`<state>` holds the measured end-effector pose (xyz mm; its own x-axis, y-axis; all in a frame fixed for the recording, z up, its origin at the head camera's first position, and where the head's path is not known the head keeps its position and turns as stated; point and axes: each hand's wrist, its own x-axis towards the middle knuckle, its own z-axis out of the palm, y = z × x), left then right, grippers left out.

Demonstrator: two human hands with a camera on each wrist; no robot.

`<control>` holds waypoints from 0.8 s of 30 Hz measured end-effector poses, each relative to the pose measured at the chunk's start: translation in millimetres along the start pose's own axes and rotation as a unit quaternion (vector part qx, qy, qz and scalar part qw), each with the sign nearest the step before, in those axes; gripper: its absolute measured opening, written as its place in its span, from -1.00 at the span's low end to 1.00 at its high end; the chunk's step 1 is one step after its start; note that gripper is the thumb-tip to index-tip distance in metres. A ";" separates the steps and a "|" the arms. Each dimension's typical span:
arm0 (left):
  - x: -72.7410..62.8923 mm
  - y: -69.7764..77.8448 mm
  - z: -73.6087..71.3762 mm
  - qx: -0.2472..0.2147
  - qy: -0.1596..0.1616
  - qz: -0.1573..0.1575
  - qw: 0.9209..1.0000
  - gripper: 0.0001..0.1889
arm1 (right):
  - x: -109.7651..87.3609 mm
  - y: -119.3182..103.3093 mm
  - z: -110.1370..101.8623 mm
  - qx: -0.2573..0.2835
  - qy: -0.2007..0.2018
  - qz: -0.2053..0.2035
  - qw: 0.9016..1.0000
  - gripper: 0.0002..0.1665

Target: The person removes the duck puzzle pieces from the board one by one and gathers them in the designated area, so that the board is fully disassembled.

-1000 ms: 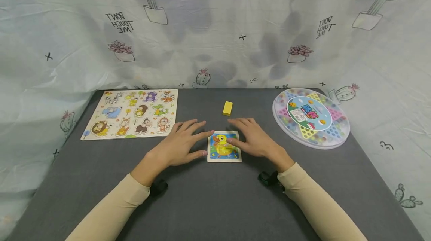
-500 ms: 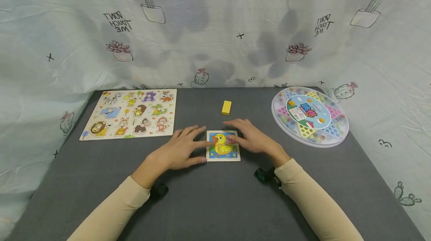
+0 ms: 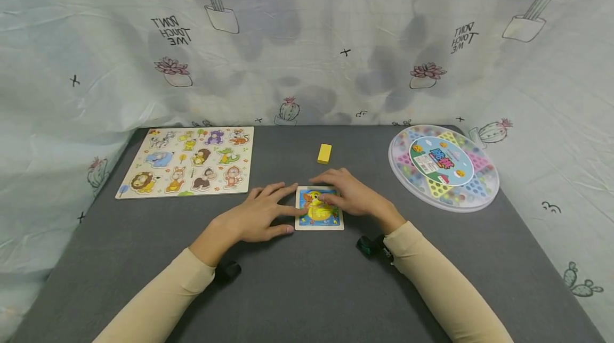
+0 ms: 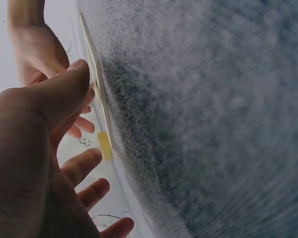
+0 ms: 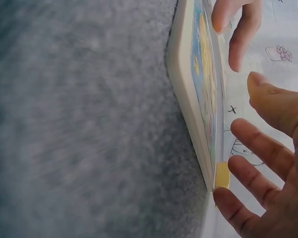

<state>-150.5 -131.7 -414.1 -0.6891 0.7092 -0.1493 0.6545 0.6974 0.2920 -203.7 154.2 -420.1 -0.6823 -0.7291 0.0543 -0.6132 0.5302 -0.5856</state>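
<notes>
A small square duck puzzle (image 3: 320, 218) lies flat on the grey tabletop between the two hands, its yellow duck on a blue ground facing up. My left hand (image 3: 259, 215) is at its left side, fingers spread, with the index finger reaching over the left edge and the thumb near the lower left corner. From the right, my right hand (image 3: 357, 194) hovers over the upper right part, fingers extended and thumb over the duck. In the right wrist view the right fingers are apart from the puzzle (image 5: 203, 74). Neither hand grips anything.
Beyond the puzzle lies a yellow block (image 3: 324, 154). A wooden animal puzzle board (image 3: 189, 162) is at the back left. At the back right sits a round clear-lidded game box (image 3: 443, 167). A patterned cloth (image 3: 307, 66) hangs behind the table.
My right hand has moved left over the duck puzzle. My left hand has come slightly lower, its index finger now over the puzzle's left edge. The puzzle stays in place.
</notes>
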 end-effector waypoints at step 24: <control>13.0 -7.0 0.8 -0.030 -0.013 0.015 0.999 -0.55 | 13.3 3.5 6.8 -0.004 -0.020 -0.044 0.999 -0.55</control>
<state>-163.8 -127.3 -418.9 -0.6609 0.7322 -0.1645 0.6538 0.6694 0.3527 -212.2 143.4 -426.9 -0.6083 -0.7903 0.0729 -0.6742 0.4661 -0.5728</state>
